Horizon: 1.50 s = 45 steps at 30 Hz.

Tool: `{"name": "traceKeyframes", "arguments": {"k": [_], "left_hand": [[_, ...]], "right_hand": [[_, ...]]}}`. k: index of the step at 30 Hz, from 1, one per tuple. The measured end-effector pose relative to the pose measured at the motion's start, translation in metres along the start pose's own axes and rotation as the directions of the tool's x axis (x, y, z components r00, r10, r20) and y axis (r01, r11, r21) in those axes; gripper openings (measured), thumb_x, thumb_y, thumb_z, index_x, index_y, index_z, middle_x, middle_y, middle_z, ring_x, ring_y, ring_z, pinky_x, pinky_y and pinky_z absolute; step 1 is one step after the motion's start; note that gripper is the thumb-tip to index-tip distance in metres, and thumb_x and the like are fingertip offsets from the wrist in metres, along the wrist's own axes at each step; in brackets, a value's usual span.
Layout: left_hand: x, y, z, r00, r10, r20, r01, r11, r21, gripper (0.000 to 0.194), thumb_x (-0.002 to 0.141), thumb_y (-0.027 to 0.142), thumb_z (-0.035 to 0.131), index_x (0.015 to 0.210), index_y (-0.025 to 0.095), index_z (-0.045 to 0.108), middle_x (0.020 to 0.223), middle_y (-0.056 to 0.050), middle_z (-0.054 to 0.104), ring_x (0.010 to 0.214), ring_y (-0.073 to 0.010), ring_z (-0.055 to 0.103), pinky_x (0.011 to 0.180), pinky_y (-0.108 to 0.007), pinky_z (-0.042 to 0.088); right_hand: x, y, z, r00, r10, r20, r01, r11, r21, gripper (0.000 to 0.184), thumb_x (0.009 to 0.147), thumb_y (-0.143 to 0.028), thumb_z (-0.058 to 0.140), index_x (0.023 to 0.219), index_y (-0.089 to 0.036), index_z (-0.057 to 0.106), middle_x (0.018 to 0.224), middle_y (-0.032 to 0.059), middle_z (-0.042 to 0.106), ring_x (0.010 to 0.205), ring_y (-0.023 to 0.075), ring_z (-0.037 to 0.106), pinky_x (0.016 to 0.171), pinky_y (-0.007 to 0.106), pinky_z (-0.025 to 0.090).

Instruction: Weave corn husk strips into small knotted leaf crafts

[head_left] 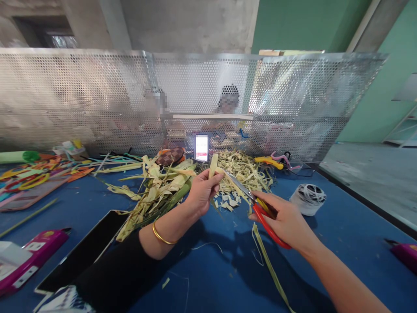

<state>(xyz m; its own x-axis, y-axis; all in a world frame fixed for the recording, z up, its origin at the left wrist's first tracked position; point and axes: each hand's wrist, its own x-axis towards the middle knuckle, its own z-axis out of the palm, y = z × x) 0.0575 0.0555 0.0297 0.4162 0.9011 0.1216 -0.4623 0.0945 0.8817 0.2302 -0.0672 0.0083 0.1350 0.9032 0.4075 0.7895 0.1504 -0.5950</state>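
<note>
My left hand [203,191] pinches a pale strip of corn husk [213,164] that stands up above its fingers. In my right hand [283,215] is a pair of scissors [269,226] with red and yellow handles. Their blades point up and left, the tips close to the husk beside my left fingertips; whether they touch it I cannot tell. Behind my hands lies a heap of cut husk strips [250,167], with small clippings [230,202] in front of it. Below the scissors a narrow green strip [270,269] with a loose thread runs toward me.
Long dried husks [163,191] lie left of my left hand, near a black tray [87,248]. A spool of white twine [309,200] stands at right. A lit phone [201,148] leans before the perforated metal screen [202,74]; two people sit behind it. Magenta tools flank the blue table.
</note>
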Motion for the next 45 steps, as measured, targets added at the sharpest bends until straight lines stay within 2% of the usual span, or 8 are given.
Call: {"name": "traceKeyframes", "arguments": {"k": [4, 9, 13, 23, 28, 30, 35, 45], "left_hand": [[-0.001, -0.001, 0.000, 1.000, -0.015, 0.007, 0.015, 1.000, 0.018, 0.028, 0.056, 0.024, 0.077, 0.068, 0.014, 0.054, 0.052, 0.007, 0.044, 0.037, -0.0004, 0.035, 0.033, -0.014, 0.013], [-0.003, -0.003, 0.001, 1.000, -0.018, 0.025, 0.017, 0.999, 0.042, 0.029, 0.055, 0.026, 0.077, 0.065, 0.014, 0.053, 0.050, 0.008, 0.042, 0.036, 0.0000, 0.031, 0.034, -0.015, 0.012], [-0.004, -0.004, 0.002, 0.998, -0.046, 0.042, 0.044, 0.998, 0.052, 0.032, 0.053, 0.028, 0.079, 0.064, 0.015, 0.052, 0.048, 0.009, 0.040, 0.035, 0.0000, 0.029, 0.034, -0.017, 0.010], [-0.004, -0.003, 0.003, 0.998, -0.056, 0.032, 0.056, 0.998, 0.001, 0.031, 0.055, 0.029, 0.078, 0.066, 0.014, 0.053, 0.051, 0.008, 0.044, 0.035, -0.0005, 0.032, 0.034, -0.017, 0.009], [-0.003, -0.005, 0.002, 1.000, -0.019, 0.005, 0.020, 1.000, -0.008, 0.033, 0.057, 0.033, 0.078, 0.067, 0.015, 0.051, 0.051, 0.008, 0.043, 0.036, -0.0008, 0.034, 0.034, -0.015, 0.010], [-0.003, -0.007, 0.002, 1.000, -0.006, 0.002, 0.006, 1.000, -0.006, 0.033, 0.058, 0.033, 0.077, 0.067, 0.015, 0.051, 0.049, 0.009, 0.040, 0.035, -0.0006, 0.032, 0.033, -0.015, 0.010], [-0.003, -0.011, 0.003, 1.000, -0.001, -0.031, 0.000, 0.999, -0.036, 0.032, 0.057, 0.031, 0.077, 0.069, 0.014, 0.053, 0.051, 0.008, 0.043, 0.036, -0.0002, 0.033, 0.033, -0.015, 0.011], [-0.008, -0.011, 0.009, 0.991, -0.130, -0.038, 0.123, 0.980, -0.159, 0.031, 0.055, 0.021, 0.079, 0.070, 0.014, 0.053, 0.056, 0.008, 0.046, 0.038, 0.0003, 0.034, 0.032, -0.014, 0.013]], "right_hand": [[-0.001, -0.002, -0.001, 1.000, -0.008, 0.012, 0.008, 1.000, -0.028, 0.047, 0.074, -0.038, 0.064, 0.119, -0.023, 0.058, 0.116, 0.0089, 0.064, 0.098, 0.0266, 0.064, 0.082, 0.038, 0.055], [-0.001, 0.000, -0.001, 0.999, -0.037, 0.016, 0.037, 0.999, -0.036, 0.041, 0.077, -0.031, 0.060, 0.118, -0.024, 0.059, 0.115, 0.0077, 0.064, 0.103, 0.0273, 0.063, 0.087, 0.040, 0.052], [0.000, 0.001, -0.001, 0.999, -0.033, 0.022, 0.033, 0.999, -0.013, 0.044, 0.077, -0.037, 0.061, 0.119, -0.022, 0.059, 0.116, 0.0091, 0.063, 0.105, 0.0276, 0.062, 0.088, 0.040, 0.052], [0.000, 0.003, -0.003, 0.997, -0.066, 0.046, 0.067, 0.998, -0.019, 0.042, 0.082, -0.038, 0.057, 0.120, -0.021, 0.059, 0.117, 0.0102, 0.063, 0.110, 0.0288, 0.059, 0.088, 0.038, 0.052], [-0.001, 0.002, 0.000, 0.998, -0.031, 0.057, 0.029, 0.999, 0.036, 0.040, 0.082, -0.037, 0.055, 0.119, -0.022, 0.060, 0.119, 0.0095, 0.061, 0.094, 0.0250, 0.067, 0.079, 0.034, 0.056], [-0.001, 0.001, 0.002, 0.999, -0.015, 0.050, 0.012, 0.998, 0.054, 0.040, 0.082, -0.035, 0.055, 0.119, -0.022, 0.060, 0.119, 0.0089, 0.062, 0.090, 0.0232, 0.068, 0.080, 0.034, 0.056], [0.000, -0.002, 0.008, 1.000, 0.014, -0.009, -0.014, 1.000, 0.001, 0.049, 0.073, -0.042, 0.064, 0.117, -0.019, 0.061, 0.116, 0.0106, 0.065, 0.106, 0.0280, 0.061, 0.089, 0.038, 0.051], [-0.002, -0.004, 0.015, 1.000, 0.008, -0.013, -0.008, 1.000, 0.026, 0.046, 0.076, -0.039, 0.063, 0.118, -0.021, 0.058, 0.114, 0.0099, 0.064, 0.100, 0.0259, 0.063, 0.088, 0.038, 0.051]]}}
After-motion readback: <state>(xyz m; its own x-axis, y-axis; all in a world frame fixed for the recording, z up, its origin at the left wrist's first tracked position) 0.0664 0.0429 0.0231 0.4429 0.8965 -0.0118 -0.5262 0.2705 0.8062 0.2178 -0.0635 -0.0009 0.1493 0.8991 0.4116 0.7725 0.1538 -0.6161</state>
